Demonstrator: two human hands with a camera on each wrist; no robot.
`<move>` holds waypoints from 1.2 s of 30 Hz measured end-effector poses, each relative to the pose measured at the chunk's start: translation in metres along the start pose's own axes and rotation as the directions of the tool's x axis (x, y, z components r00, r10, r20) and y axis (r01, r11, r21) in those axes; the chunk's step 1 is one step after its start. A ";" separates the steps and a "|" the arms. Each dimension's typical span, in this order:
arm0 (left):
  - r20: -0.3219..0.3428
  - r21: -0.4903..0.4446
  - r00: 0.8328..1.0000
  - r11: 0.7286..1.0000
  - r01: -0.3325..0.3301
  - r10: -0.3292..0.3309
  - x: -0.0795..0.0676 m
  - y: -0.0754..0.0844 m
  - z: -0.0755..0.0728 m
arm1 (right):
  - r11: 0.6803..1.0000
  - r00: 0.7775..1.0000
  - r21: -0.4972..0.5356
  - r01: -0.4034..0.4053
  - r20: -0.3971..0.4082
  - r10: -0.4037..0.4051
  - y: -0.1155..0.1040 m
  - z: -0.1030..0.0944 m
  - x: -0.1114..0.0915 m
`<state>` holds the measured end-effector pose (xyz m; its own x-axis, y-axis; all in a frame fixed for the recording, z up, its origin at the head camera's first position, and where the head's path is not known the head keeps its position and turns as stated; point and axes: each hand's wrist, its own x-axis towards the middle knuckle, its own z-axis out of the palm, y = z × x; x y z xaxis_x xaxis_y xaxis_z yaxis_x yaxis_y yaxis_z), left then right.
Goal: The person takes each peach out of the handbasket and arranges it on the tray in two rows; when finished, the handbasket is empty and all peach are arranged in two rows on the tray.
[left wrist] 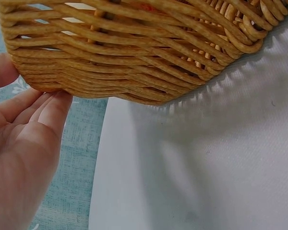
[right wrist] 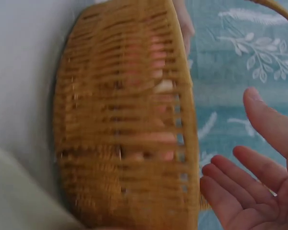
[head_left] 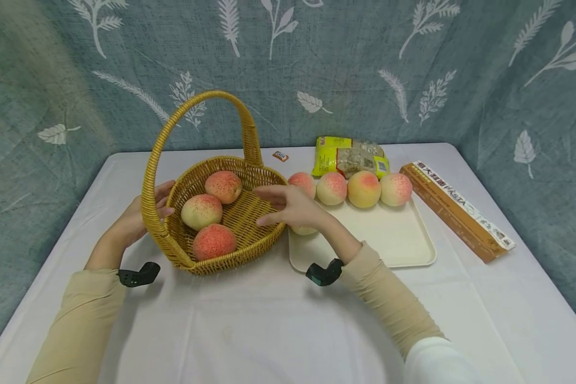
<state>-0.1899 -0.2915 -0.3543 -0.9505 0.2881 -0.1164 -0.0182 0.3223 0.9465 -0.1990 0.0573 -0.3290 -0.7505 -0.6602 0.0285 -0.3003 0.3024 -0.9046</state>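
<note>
A wicker basket [head_left: 247,256] with a tall arched handle stands on the left of the table. Three peaches lie in it: a blushed one [head_left: 223,186] at the back, a pale one [head_left: 201,212] and a red one [head_left: 214,241] in front. At the basket's left side, my left hand [head_left: 136,216] touches the woven wall with extended fingers [left wrist: 53,112]. Above the right rim hovers my right hand [head_left: 293,205], its fingers spread and holding nothing. A cream tray [head_left: 365,234] sits to the right, with several peaches [head_left: 364,189] along its back edge; another peach [head_left: 302,230] is partly hidden by my right hand.
Behind the tray lies a yellow-green food packet [head_left: 350,156]. A long pasta box [head_left: 456,210] rests slanted on the right. One small orange-and-white wrapper [head_left: 280,156] is behind the basket. A patterned curtain [head_left: 288,74] hangs at the table's back edge.
</note>
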 end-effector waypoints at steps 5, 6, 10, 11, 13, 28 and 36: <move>0.001 0.004 1.000 1.000 0.011 -0.011 0.000 0.001 0.000 | 0.999 0.998 -0.039 -0.020 0.056 0.022 -0.010 0.017 0.012; 0.000 0.004 1.000 1.000 0.013 -0.013 0.000 0.001 0.000 | 0.998 0.998 -0.050 -0.027 0.064 0.030 -0.012 0.021 0.015; -0.003 0.006 1.000 1.000 0.022 -0.022 0.000 0.002 0.001 | 0.987 0.991 -0.138 -0.086 0.094 0.100 -0.019 0.033 0.025; -0.003 0.007 1.000 1.000 0.025 -0.025 0.000 0.002 0.001 | 0.981 0.986 -0.159 -0.114 0.101 0.130 -0.020 0.036 0.027; -0.005 0.010 1.000 1.000 0.026 -0.026 0.000 0.002 0.001 | 0.967 0.975 -0.191 -0.171 0.110 0.194 -0.021 0.042 0.032; 0.000 0.007 1.000 1.000 0.025 -0.025 0.000 0.003 0.000 | 0.914 0.930 -0.262 -0.311 0.114 0.349 -0.021 0.076 0.056; 0.011 -0.016 1.000 1.000 -0.004 0.004 -0.002 0.002 0.000 | 0.917 0.910 -0.163 -0.365 0.149 0.388 -0.019 0.082 0.058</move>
<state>-0.1884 -0.2915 -0.3526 -0.9470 0.2995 -0.1158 -0.0195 0.3065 0.9517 -0.1885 -0.0434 -0.3448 -0.7117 -0.5854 -0.3884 -0.0976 0.6299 -0.7705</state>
